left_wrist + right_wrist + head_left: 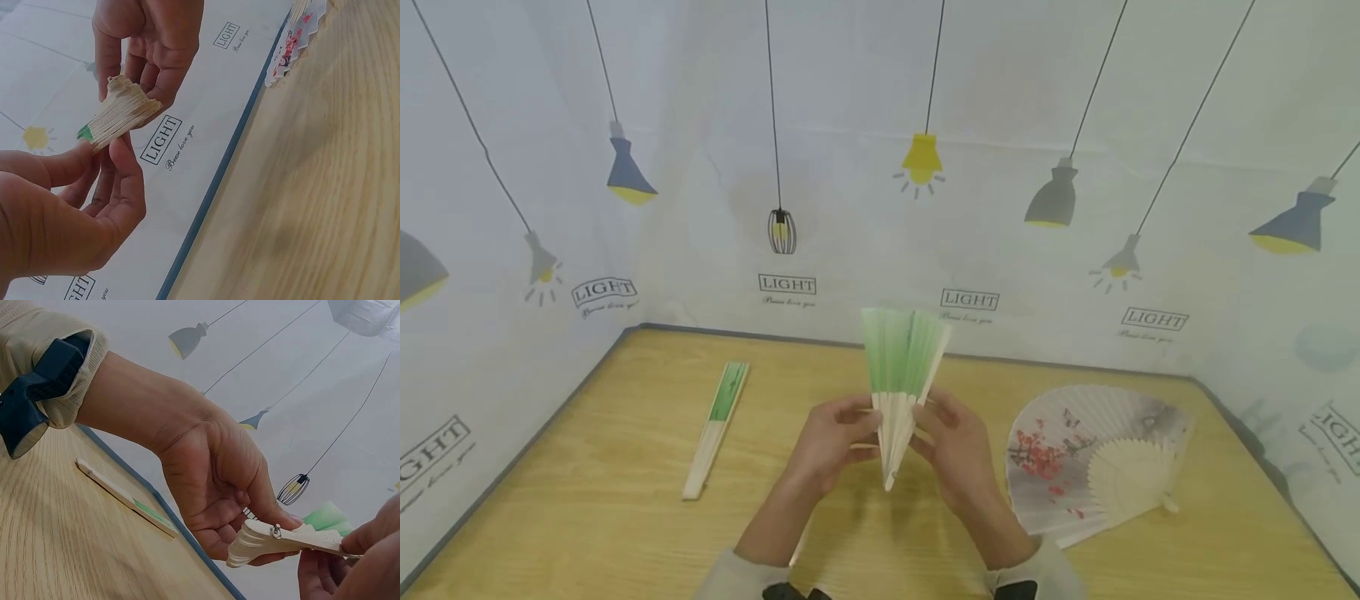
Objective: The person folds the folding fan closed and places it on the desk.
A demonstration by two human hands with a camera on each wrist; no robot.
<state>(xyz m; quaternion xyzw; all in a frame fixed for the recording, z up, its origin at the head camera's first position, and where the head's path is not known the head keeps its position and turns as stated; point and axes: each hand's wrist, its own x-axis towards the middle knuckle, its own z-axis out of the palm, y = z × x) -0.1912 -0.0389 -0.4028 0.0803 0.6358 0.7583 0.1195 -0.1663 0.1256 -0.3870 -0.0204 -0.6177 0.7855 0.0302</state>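
From where I stand, the person has a green pleated hand fan with pale wooden sticks (904, 358) held up between both hands above the light wood-grained bench (625, 508), its joined end pointing down and its leaf only partly fanned out. The left hand (831, 437) pinches one side of it between thumb and fingers, and the right hand (958, 437) pinches the other, so each grip is closed on the sticks.

I'd judge the step in hand to be working the pleats, though I can't tell whether they are being spread or gathered. Either way, the next move seems to call for a light, even grip on the outer sticks, so that no fold catches or creases.

I count three fans in all: the one in the hands; one folded, green-and-pale slim fan (718, 429) lying on the bench, apart from the left hand; and one spread whitish-grey fan with red blossoms (1048, 454) near the right forearm. Behind them, the white printed backdrop (850, 75) shows eight drawn lamps in the head view, one cut off at the left edge
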